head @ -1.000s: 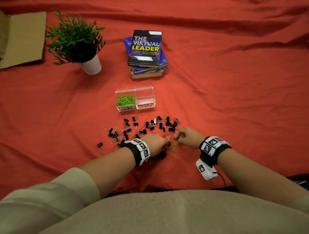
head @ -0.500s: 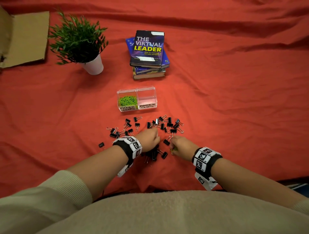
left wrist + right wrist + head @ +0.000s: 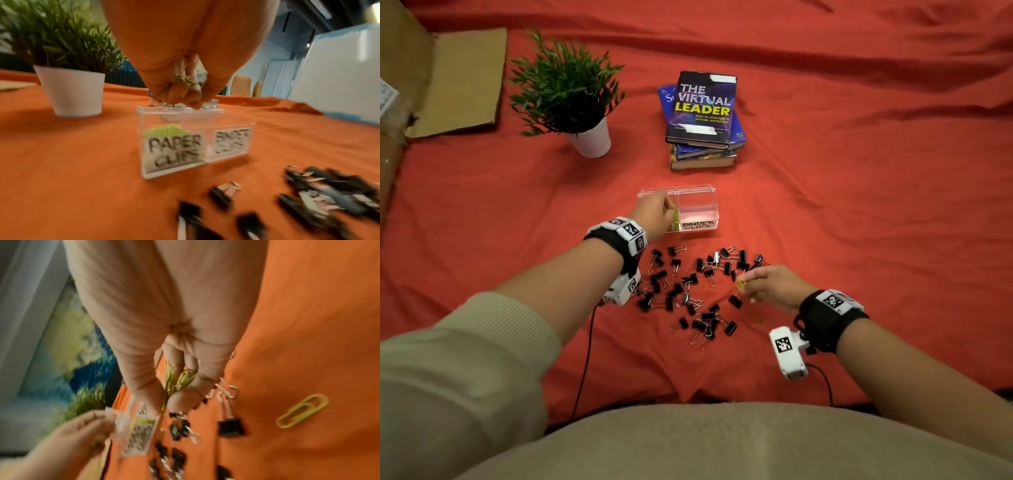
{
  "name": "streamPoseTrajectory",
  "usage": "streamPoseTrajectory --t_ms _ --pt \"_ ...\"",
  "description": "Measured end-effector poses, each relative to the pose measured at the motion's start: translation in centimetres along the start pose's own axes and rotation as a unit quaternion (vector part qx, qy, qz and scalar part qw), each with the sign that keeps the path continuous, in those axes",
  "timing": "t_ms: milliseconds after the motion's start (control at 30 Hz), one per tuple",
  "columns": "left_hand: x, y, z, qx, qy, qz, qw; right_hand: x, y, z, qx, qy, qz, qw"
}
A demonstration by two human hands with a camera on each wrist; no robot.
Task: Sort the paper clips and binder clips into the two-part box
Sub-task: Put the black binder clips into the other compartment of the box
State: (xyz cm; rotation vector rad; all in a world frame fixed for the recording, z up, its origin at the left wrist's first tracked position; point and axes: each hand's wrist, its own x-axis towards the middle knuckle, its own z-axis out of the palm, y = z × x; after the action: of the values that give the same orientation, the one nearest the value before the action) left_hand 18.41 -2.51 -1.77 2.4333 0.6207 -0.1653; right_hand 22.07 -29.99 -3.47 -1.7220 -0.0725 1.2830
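The clear two-part box (image 3: 698,209) (image 3: 195,142) stands on the red cloth, with green paper clips (image 3: 166,130) piled in its left part, labelled PAPER CLIPS. The right part, labelled BINDER CLIPS, looks bare. My left hand (image 3: 654,214) (image 3: 180,91) hovers over the left part, fingers bunched round a small clump of paper clips (image 3: 183,80). My right hand (image 3: 767,284) (image 3: 174,391) pinches several green paper clips (image 3: 176,382) above the heap of black binder clips (image 3: 688,287). One green paper clip (image 3: 302,410) (image 3: 759,320) lies loose on the cloth beside it.
A potted plant (image 3: 571,99) in a white pot stands at the back left. A stack of books (image 3: 702,120) sits behind the box. Cardboard (image 3: 448,78) lies at the far left. Cables trail from both wrist cameras toward me.
My left hand has left the clip heap and travelled forward to the box's left part with paper clips. My right hand has lifted slightly with its green clips.
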Motion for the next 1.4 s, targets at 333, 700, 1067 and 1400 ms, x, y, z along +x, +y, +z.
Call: streamPoseTrajectory --t_ms 333,700,1067,1400 --pt "2.1 -1.6 -0.8 0.094 -0.058 0.053 0.992 2.9 -9.2 3.0 0.176 -0.018 -0.031 0.984" --pt "-9.6 -8.1 3.4 0.068 -0.104 0.098 0.987 12.6 -15.2 11.7 -0.446 0.124 -0.183 0.867" --pt "-11.5 -9.8 5.6 0.076 -0.143 0.125 0.979 4.3 -9.4 7.6 -0.485 0.052 -0.159 0.858" --pt "-10.3 -9.0 4.9 0.059 -0.139 0.096 0.984 0.2 3.2 2.0 -0.628 0.043 0.034 0.776"
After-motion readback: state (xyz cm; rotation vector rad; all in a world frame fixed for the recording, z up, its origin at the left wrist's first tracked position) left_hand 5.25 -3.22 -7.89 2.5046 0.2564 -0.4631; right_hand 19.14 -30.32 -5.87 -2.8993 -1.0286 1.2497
